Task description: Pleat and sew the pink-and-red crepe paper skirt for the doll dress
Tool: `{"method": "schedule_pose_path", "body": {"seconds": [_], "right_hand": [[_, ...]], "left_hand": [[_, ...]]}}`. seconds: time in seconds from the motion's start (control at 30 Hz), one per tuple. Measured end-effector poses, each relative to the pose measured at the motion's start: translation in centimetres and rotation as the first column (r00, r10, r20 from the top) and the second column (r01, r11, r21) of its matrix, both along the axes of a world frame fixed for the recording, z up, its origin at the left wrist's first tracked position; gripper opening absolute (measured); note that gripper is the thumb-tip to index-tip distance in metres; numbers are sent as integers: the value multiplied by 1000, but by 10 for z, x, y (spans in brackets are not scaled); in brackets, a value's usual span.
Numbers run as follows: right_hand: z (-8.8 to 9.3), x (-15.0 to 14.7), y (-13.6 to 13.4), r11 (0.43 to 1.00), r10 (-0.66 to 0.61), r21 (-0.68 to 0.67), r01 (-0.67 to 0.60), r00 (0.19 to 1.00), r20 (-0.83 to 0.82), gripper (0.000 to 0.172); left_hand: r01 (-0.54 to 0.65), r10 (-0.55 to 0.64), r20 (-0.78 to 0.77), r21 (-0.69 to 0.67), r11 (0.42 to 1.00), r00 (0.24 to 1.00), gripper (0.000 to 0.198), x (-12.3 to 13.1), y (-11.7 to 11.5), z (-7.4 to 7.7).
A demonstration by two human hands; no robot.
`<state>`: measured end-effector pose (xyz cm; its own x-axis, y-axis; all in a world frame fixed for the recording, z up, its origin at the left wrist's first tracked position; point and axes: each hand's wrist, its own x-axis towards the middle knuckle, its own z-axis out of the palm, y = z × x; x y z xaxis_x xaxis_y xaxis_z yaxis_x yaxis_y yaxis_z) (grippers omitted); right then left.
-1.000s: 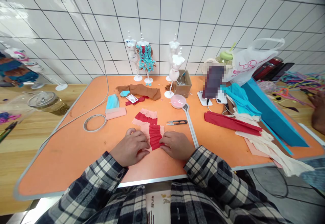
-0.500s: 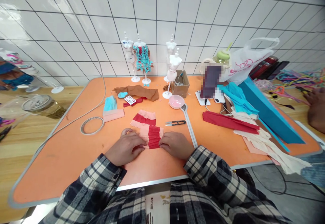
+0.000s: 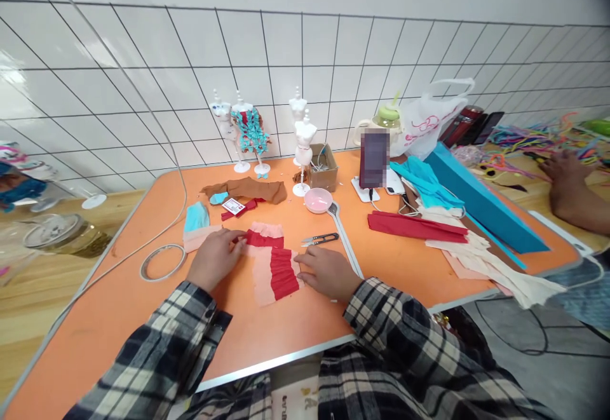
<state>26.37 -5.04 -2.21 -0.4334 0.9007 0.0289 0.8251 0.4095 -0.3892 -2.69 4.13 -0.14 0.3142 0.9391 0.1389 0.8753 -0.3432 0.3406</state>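
In the middle of the orange table lies a pink crepe-like piece with a ruffled red band [image 3: 284, 274], flat on the surface. Just behind it is a second pink and red piece [image 3: 265, 238], its front edge meeting or overlapping the first. My left hand [image 3: 216, 258] reaches to the left edge of that rear piece, fingers stretched and thumb apart. At the right edge of the front piece rests my right hand [image 3: 328, 274], its fingers apart and the tips on or beside the pink margin. Thread snips [image 3: 321, 239] lie just beyond my right hand.
A tape roll [image 3: 162, 262] and folded blue and pink pieces [image 3: 197, 218] lie left. Behind are small dress forms [image 3: 305, 143], a pink bowl [image 3: 318, 200] and a cardboard box [image 3: 325, 166]. Red strips [image 3: 417, 226] and a phone [image 3: 374, 159] are right; another person's hand [image 3: 567, 169] is beyond.
My left hand has left the front piece and moved to the rear piece's left edge. My right hand's fingers have spread, and the front piece lies slightly turned. The view has shifted.
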Motion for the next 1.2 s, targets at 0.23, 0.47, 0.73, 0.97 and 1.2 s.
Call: {"method": "schedule_pose_path", "body": {"seconds": [0.23, 0.47, 0.73, 0.97, 1.2], "right_hand": [[25, 1, 15, 993, 88, 75, -92, 995, 46, 26], [51, -28, 88, 958, 152, 240, -154, 988, 27, 24], [16, -39, 74, 966, 56, 254, -54, 998, -1, 31], [-1, -34, 60, 975, 88, 197, -100, 994, 68, 28], [6, -36, 51, 965, 123, 225, -134, 990, 64, 33]], "left_hand": [[-92, 92, 32, 2, 996, 995, 36, -4, 21, -20], [-124, 127, 182, -30, 992, 975, 49, -7, 19, -30], [-81, 73, 227, 28, 996, 971, 45, -19, 6, -23], [48, -76, 221, 129, 991, 972, 34, -8, 8, -18], [-163, 108, 223, 243, 956, 969, 30, -41, 3, -18]]}}
